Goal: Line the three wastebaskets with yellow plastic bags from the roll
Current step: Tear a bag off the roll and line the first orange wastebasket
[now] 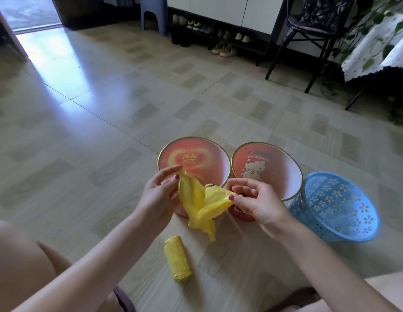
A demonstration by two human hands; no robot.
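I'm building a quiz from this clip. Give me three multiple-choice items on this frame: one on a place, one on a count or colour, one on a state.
1. Where does the roll of bags lie?
A. inside the blue basket
B. on the floor, nearer the person than the wastebaskets
C. on the chair

2. How many wastebaskets are red?
A. one
B. two
C. three

3. What state is the yellow bag in?
A. pinched between both hands, still crumpled
B. spread over a rim
C. lying loose on the floor

Answers:
1 B: the roll rests on the floor below the hands.
2 B: the left red wastebasket and the right red wastebasket stand beside the blue basket.
3 A: the left hand and the right hand each hold an end, and no wastebasket is lined.
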